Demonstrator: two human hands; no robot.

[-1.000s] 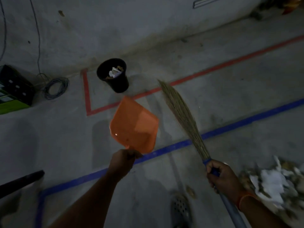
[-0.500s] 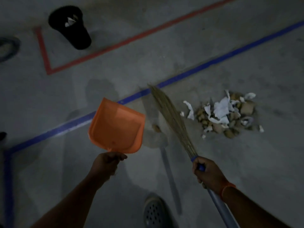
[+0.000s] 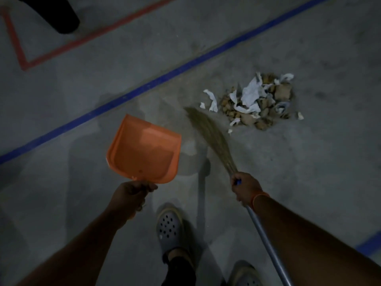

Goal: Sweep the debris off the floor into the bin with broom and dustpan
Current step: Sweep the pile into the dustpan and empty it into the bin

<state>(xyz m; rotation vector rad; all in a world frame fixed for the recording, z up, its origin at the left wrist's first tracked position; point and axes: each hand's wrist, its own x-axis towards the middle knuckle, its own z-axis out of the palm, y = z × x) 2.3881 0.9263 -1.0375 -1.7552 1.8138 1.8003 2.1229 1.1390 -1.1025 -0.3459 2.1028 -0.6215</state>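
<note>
My left hand point(image 3: 129, 196) grips the handle of an orange dustpan point(image 3: 144, 150), held empty above the floor at centre left. My right hand point(image 3: 246, 187) is closed around the broom point(image 3: 212, 137) where its straw bristles meet the metal pole. The bristle tips point up and left, just short of the debris pile point(image 3: 257, 100). That pile of torn white paper and brown lumps lies on the concrete at centre right. Only the lower part of the black bin point(image 3: 57, 15) shows at the top left edge.
A blue tape line point(image 3: 165, 76) crosses the floor diagonally between bin and debris. A red tape line point(image 3: 68, 47) marks a corner around the bin. My two feet in grey clogs point(image 3: 170, 228) stand at the bottom centre.
The view has swung down and right: the bin has slid to the top left edge and the debris pile has come nearer. Both hands keep their grips; the dustpan and broom have barely shifted.
</note>
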